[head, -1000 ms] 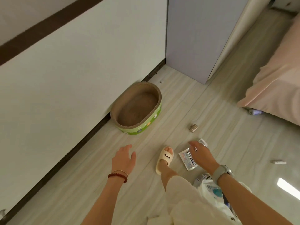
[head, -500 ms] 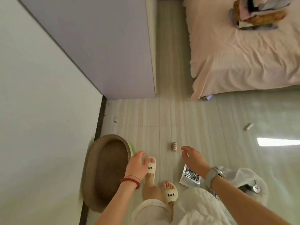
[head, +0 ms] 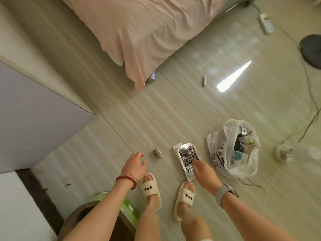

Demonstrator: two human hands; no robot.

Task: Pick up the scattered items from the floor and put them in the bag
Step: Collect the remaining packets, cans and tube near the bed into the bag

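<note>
A white plastic bag stands open on the floor at the right, with several items inside. A flat printed packet lies just left of it. My right hand is over the packet's near end, fingers curled at its edge; a grip is not clear. A small ribbed roll lies left of the packet. My left hand hovers open beside the roll, holding nothing. A small white tube lies farther off. A lilac cylinder pokes out from under the bed.
A pink-sheeted bed fills the top. A grey cabinet stands at left. A brown and green oval basket sits by my feet. A small white fan, cables, a power strip and a dark fan base lie at right.
My view has swung right, bringing the whole bag and bed into sight. My right hand has come down onto the packet's near end. My left hand has shifted toward the ribbed roll.
</note>
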